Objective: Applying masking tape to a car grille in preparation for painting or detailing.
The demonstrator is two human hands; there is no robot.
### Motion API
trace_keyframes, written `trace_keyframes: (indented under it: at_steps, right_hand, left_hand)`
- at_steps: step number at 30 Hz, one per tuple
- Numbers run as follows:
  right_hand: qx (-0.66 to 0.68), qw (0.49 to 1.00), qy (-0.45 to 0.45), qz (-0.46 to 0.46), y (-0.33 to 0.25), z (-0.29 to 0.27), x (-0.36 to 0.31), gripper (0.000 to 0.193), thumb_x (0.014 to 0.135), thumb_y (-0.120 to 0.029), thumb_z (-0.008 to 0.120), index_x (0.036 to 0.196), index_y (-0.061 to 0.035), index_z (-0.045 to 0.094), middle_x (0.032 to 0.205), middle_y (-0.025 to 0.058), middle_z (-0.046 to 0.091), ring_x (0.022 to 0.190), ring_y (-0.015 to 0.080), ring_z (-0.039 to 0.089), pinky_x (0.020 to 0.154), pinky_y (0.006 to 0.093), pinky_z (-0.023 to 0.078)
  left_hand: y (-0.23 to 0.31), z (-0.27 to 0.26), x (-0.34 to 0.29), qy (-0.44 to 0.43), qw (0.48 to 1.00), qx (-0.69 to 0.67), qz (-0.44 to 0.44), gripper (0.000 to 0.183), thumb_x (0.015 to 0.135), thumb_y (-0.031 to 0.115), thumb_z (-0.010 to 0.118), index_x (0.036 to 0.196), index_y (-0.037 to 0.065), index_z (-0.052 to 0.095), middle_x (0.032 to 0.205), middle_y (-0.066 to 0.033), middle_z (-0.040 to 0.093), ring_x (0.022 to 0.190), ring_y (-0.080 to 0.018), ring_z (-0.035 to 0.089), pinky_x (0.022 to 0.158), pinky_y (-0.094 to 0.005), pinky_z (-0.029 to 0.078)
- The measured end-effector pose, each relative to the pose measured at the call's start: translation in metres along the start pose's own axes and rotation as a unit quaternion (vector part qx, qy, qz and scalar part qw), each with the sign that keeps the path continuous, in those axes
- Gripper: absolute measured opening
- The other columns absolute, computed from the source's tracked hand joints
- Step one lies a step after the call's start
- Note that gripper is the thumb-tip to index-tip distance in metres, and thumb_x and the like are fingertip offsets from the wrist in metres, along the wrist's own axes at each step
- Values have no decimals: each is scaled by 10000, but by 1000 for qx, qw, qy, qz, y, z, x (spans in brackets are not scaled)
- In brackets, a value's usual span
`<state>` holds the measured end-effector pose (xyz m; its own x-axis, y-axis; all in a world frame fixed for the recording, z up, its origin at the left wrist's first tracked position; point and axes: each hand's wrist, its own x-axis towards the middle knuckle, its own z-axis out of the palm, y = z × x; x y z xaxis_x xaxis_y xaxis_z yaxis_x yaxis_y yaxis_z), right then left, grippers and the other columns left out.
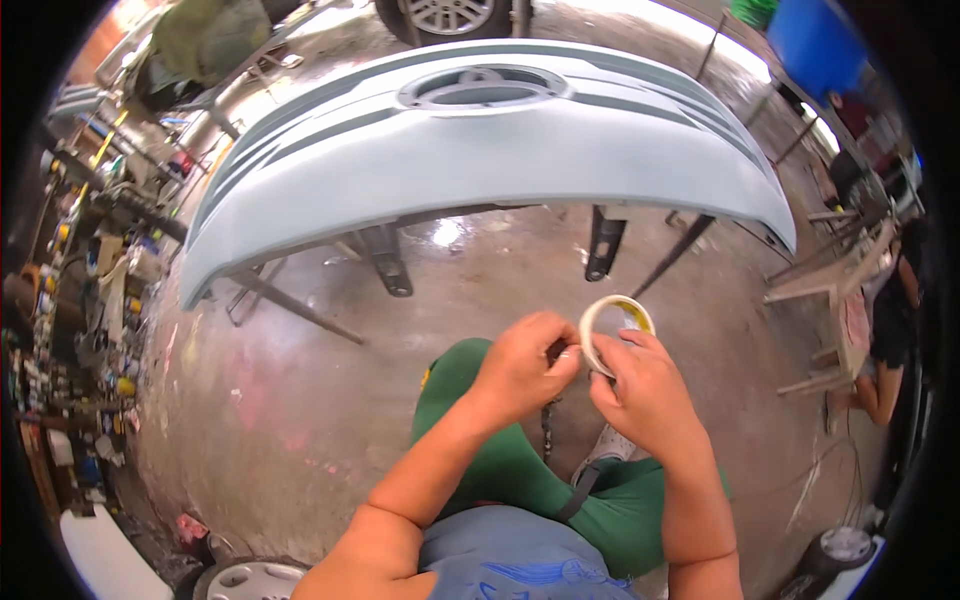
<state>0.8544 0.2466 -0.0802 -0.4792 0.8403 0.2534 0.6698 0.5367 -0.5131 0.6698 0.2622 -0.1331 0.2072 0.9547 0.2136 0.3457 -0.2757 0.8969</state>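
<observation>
My right hand (648, 388) grips the tape (587, 328) at its near edge; my left hand (525, 362), fingers curled in, is at its left side. Ahead: pale bumper (470, 155), wheel (450, 14) beyond.

Tape roll (588, 328): papery, smooth matt side. Big curved panel (480, 160): smooth, mostly matt, soft sheen, looks like plastic. Stand legs (300, 309): dull metal. Floor (300, 400): concrete-looking, blotchy, worn, glossy where light hits. Blue drum (815, 45): smooth plastic look. Trousers (455, 400) and shirt (500, 540): matt cloth. Wheel rim (448, 14): silvery metallic; tyre (400, 25): matt black rubber.
</observation>
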Motion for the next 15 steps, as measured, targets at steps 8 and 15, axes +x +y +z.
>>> trace_keyframes:
  at_steps: [8,15]
  right_hand:
    - [120,983,40,134,0,-10,-1,358,860,-129,671,1179,12,590,864,182,669,839,396,634,833,467,492]
    - [145,969,-65,189,19,-28,4,334,906,-248,647,1126,3,627,788,228,639,741,403,622,671,469,471]
  left_hand:
    - [24,14,5,108,984,-138,14,242,841,22,732,1056,34,621,1226,-104,586,1126,-233,602,967,-352,487]
    - [24,-17,6,233,913,-331,41,96,989,27,573,1065,15,517,1111,-203,652,1036,-316,692,855,-410,611]
